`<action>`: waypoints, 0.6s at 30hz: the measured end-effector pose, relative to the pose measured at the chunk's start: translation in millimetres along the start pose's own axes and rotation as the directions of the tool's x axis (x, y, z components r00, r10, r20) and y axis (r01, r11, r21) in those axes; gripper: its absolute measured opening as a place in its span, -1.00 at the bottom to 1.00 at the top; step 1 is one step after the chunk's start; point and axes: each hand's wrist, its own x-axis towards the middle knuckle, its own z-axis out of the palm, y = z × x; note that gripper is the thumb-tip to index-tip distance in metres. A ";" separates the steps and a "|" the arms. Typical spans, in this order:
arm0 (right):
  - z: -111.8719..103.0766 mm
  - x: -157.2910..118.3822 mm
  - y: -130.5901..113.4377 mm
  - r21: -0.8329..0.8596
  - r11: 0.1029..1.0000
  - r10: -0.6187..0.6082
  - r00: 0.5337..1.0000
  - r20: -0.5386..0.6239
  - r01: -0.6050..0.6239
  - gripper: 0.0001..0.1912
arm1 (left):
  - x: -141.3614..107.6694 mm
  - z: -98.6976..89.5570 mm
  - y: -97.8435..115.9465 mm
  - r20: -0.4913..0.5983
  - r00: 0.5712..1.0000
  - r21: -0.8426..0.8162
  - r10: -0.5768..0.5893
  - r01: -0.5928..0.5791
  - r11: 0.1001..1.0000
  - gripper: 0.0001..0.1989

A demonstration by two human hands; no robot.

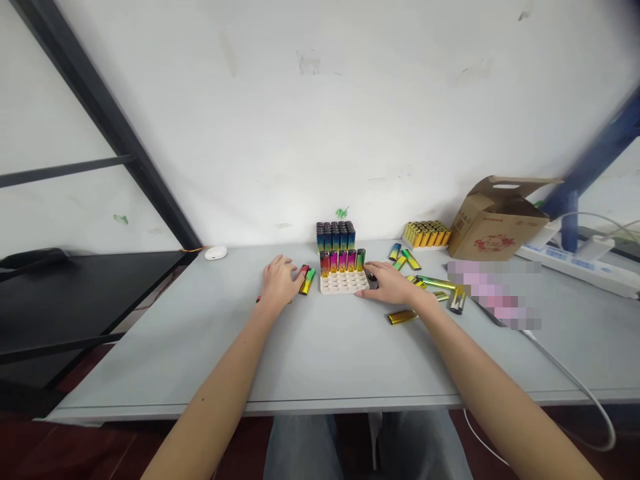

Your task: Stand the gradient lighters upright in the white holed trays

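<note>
touching a red lighter [303, 271] with the curled left hand [283, 280], the right hand [390, 283] beside a white tray [344, 283], grip impossible to tell.

Glossy metallic lighters [403, 317], a matt tray [344, 285], perhaps silicone, and a rough cardboard box [500, 227].

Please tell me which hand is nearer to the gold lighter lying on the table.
Right: the right hand sits just behind the gold lighter, not touching it; the left hand is farther off, beyond the white tray.
</note>
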 end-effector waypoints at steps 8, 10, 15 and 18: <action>2.4 0.0 -4.0 -0.009 0.999 0.042 0.999 0.000 -0.042 -0.30 | -4.4 -2.3 16.9 0.064 0.998 -0.057 -0.006 0.010 0.998 -0.95; 2.6 0.1 -4.0 -0.013 0.999 0.034 0.999 0.003 -0.034 -0.30 | -4.3 -4.1 18.6 0.044 0.999 -0.083 -0.021 0.025 0.996 -0.92; 2.5 0.1 -3.3 -0.020 0.999 0.029 1.000 0.004 -0.029 -0.32 | 0.3 -9.4 26.3 -0.065 0.985 -0.452 -0.163 0.116 0.884 -0.78; 3.3 0.0 -2.4 -0.020 0.999 0.026 1.000 0.000 -0.026 -0.32 | 2.0 -15.4 35.7 0.072 0.963 -0.710 -0.260 0.232 0.665 -0.72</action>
